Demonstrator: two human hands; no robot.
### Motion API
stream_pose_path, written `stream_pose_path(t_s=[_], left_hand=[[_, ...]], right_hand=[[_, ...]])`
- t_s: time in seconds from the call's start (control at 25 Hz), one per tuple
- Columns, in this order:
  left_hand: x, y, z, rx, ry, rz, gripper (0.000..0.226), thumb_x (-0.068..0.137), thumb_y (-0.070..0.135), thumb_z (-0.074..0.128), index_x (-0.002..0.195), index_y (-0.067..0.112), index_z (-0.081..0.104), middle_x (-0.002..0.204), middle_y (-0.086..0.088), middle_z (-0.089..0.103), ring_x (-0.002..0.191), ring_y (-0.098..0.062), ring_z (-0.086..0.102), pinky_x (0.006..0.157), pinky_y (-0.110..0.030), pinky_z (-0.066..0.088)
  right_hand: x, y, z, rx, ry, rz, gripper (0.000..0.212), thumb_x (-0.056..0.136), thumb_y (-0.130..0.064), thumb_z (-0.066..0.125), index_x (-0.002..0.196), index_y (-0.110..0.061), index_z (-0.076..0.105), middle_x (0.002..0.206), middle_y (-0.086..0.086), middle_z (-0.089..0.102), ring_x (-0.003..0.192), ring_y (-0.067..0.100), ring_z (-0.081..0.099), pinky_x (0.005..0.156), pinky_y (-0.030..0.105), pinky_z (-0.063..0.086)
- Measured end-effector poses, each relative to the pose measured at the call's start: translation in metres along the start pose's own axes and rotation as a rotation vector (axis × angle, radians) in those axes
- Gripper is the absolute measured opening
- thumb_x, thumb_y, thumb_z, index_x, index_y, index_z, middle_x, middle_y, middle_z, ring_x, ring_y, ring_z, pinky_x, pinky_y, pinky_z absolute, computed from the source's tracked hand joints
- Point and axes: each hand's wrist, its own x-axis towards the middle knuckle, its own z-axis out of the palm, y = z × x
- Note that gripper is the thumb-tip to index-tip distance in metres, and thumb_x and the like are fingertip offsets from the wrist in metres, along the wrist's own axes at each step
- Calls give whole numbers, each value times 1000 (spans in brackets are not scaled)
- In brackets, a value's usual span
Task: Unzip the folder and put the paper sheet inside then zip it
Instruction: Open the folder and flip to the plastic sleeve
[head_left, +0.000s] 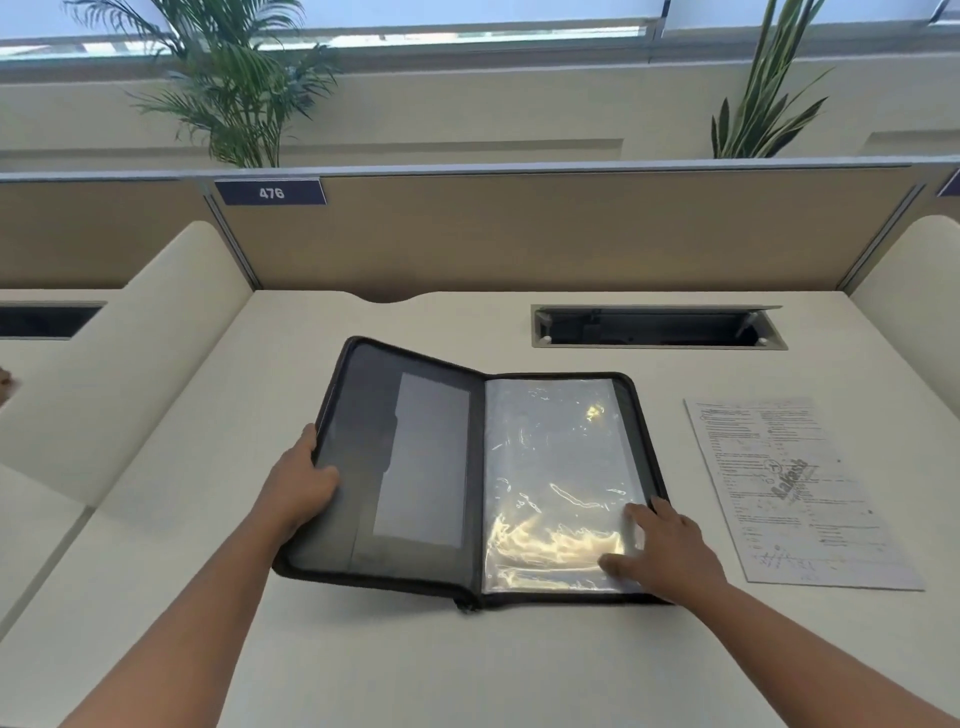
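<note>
Cream desk (467, 670) fills most of the view, tan partition (519, 234) behind it with a navy tag reading 476 (270, 193), open cable slot (657, 327) recessed in the desk top right of centre. Two potted plants stand beyond the partition, one left (228, 93), one right (763, 98). Black zip folder (415, 467) lies unzipped and open at desk centre, left cover tilted up off the surface, right half flat. Left inside face is dark with a grey pocket panel (423, 462); right side carries shiny clear plastic sleeves (550, 478) catching glare. Paper sheet (795, 493), printed, lies flat on the desk just beside the folder's right edge, apart from it, not inside yet. Left hand (301, 483) grips the outer edge of the raised left cover, thumb on the inner face, fingers wrapped behind. Right hand (670, 551) is open, palm down, fingers spread flat on the lower right corner of the sleeves and the folder edge, holding nothing. Zipper pull (466, 605) sits at the spine's near end
</note>
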Motion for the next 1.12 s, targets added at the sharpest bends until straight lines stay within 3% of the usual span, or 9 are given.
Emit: stream_pose_path(t_s=[0.08, 0.16, 0.28, 0.44, 0.56, 0.64, 0.8, 1.0, 1.12], left_hand=[[6, -19, 19, 83, -4, -76, 57, 89, 38, 62, 139, 22, 38, 132, -14, 60, 103, -34, 63, 89, -48, 54], [8, -37, 39, 246, -9, -143, 104, 80, 74, 59, 156, 18, 16, 154, -15, 41, 129, -41, 51, 101, -56, 47], [7, -54, 65, 404, -21, -121, 124, 72, 89, 54, 161, 20, 2, 167, -11, 17, 146, -39, 33, 108, -60, 39], [7, -60, 86, 490, -39, -115, 107, 79, 88, 44, 161, 27, 12, 169, -10, 11, 152, -37, 18, 115, -60, 32], [6, -60, 93, 504, -41, -145, 99, 83, 84, 42, 161, 29, 14, 170, -9, 8, 153, -38, 11, 117, -59, 26], [4, -54, 95, 514, -25, -151, 92, 87, 78, 46, 160, 30, 18, 170, -10, 6, 154, -38, 7, 118, -58, 22], [2, -22, 108, 529, 1, -19, 67, 95, 40, 56, 156, 32, 30, 171, -6, -2, 155, -36, -5, 121, -56, 11], [-19, 40, 154, 475, -45, 270, 57, 99, 31, 53, 154, 26, 38, 169, -5, 17, 155, -32, 7, 123, -52, 13], [-35, 87, 190, 268, -111, 401, 48, 100, 27, 58, 147, 19, 51, 158, -6, 40, 147, -28, 28, 122, -41, 21]], right_hand=[[-4, 5, -1, 22, 7, 12, 72, 69, -68, 70, 128, -34, 47, 132, -7, 41, 125, 25, 39, 85, 40, 47], [-7, 9, -1, 37, 1, 27, 69, 68, -67, 71, 124, -34, 48, 129, -8, 42, 124, 24, 39, 83, 40, 48], [-12, 14, -3, 34, 4, 38, 67, 70, -65, 73, 125, -34, 49, 136, -6, 40, 128, 25, 39, 85, 39, 47], [-16, 17, -4, 42, 16, 51, 70, 70, -66, 73, 128, -37, 48, 140, -10, 38, 133, 23, 37, 85, 39, 46], [-17, 19, -2, 47, 14, 61, 63, 64, -70, 71, 115, -40, 50, 128, -14, 41, 128, 21, 40, 86, 41, 50], [-17, 21, 0, 49, 11, 68, 59, 62, -72, 69, 109, -42, 49, 135, -14, 40, 130, 21, 39, 88, 43, 50], [-15, 22, 3, 37, 7, 63, 63, 66, -68, 72, 117, -39, 49, 153, -9, 31, 140, 24, 31, 94, 43, 47], [-9, 34, -2, 121, 2, 18, 82, 68, -66, 71, 140, -39, 43, 155, -10, 32, 138, 25, 34, 100, 44, 46], [-12, 56, -13, 264, 149, 11, 74, 79, -53, 74, 144, -29, 48, 147, -8, 41, 130, 19, 48, 102, 40, 48]])
